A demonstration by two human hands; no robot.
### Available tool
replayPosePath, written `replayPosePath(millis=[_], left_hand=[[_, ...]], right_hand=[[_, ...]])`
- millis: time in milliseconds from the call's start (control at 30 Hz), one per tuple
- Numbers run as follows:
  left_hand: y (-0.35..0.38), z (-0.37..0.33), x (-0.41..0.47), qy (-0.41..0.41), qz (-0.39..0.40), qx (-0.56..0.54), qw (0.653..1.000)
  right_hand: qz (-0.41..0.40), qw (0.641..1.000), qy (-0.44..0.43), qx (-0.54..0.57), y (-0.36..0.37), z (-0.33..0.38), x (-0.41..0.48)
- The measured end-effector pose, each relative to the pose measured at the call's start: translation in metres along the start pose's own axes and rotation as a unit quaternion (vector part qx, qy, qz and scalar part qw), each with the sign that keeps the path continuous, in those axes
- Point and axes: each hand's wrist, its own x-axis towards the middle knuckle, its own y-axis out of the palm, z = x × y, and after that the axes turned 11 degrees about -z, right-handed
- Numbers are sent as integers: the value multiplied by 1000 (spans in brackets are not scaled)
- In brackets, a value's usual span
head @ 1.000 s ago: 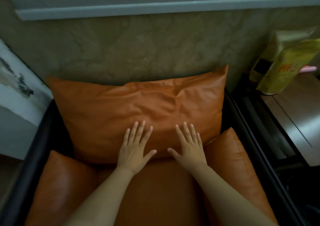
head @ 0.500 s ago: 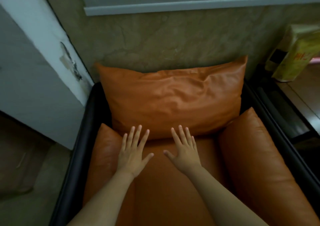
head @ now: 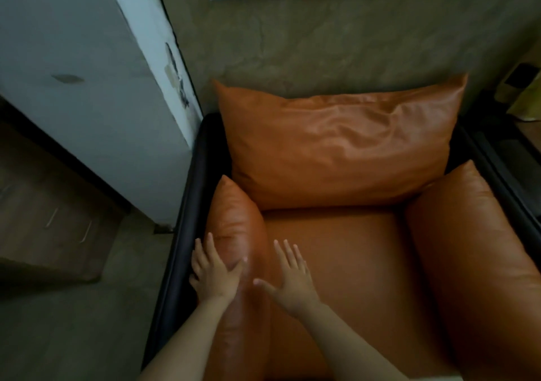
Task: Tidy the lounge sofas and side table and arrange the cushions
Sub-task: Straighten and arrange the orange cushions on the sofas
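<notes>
An orange leather armchair with a black frame (head: 187,205) fills the view. Its big back cushion (head: 339,146) leans against the wall. A left side cushion (head: 234,222) and a right side cushion (head: 474,249) flank the seat cushion (head: 351,263). My left hand (head: 212,272) lies flat with straight fingers on top of the left side cushion, at its outer edge by the frame. My right hand (head: 289,281) is spread flat at the seat's left side, next to that cushion; whether it touches the seat I cannot tell.
A white wall corner (head: 117,88) with chipped paint stands left of the chair. Beyond it is dark wooden floor (head: 44,205). At the right edge are a dark side table (head: 509,158) and part of a yellow package (head: 527,105).
Both hands left the back cushion and moved down and left; the left one now lies on the left side cushion. The view swung left, showing more wall and floor.
</notes>
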Motion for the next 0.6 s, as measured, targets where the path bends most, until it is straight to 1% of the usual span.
replayPosePath(millis=[67,100,133,167,233,267,367,467,600], left_hand=[[3,9,-9,-96,19,-74,992],[6,14,-14,-131,30,-86,987],[8,17,-17,-152,42,-83,984],[10,21,-18,-159,51,-77,983],[10,25,-15,-155,58,-68,984],[10,27,-12,-148,59,-67,985],[12,28,-6,-122,45,-66,989],[13,22,7,-116,28,-86,989],[11,15,16,-117,36,-81,989]], right_hand=[[89,994,45,49,16,6,-11],[137,985,69,74,25,9,-19],[177,975,99,95,35,11,-26],[199,965,133,105,47,12,-32],[207,956,185,98,67,12,-38],[205,954,196,97,75,11,-38],[200,953,194,117,83,10,-32],[190,955,187,128,82,14,-24],[200,956,181,119,76,16,-12]])
